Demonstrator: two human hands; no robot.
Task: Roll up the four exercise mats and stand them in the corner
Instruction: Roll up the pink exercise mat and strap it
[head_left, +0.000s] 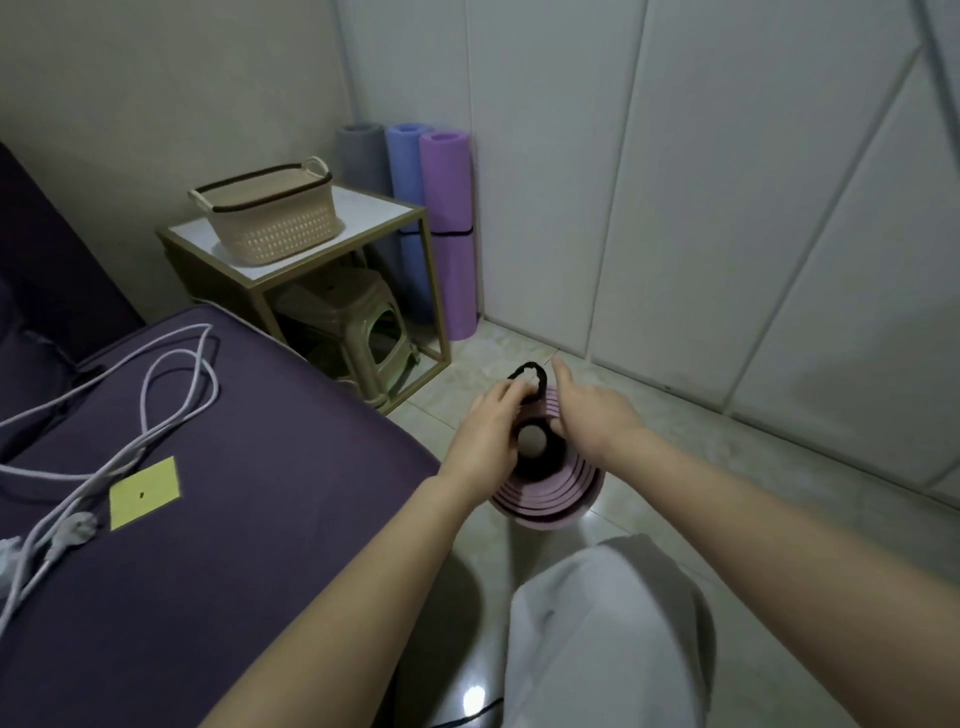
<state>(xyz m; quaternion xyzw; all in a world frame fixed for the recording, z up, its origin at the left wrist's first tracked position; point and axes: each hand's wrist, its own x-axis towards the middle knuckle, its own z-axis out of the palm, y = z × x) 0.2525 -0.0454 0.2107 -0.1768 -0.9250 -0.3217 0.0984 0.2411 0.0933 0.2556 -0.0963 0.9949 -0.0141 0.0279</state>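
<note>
On the floor (691, 467) before you, one pink mat (545, 499) stands rolled, spiral end up. Your left hand (485, 423) has its grip pinched on a black band (540, 373) at the roll's 12 o'clock edge. Your right hand (597, 415) curls its grip over the 2 o'clock rim, forefinger straight. At 11 o'clock three rolled mats stand upright in the corner, side by side: grey mat (358, 156), blue mat (402, 171), purple mat (449, 208). One basket (275, 218) sits on the counter (374, 208), one stool (358, 322) beneath. At 9 o'clock, the bed (234, 519) carries white cables (171, 405) and one yellow note (145, 491).
</note>
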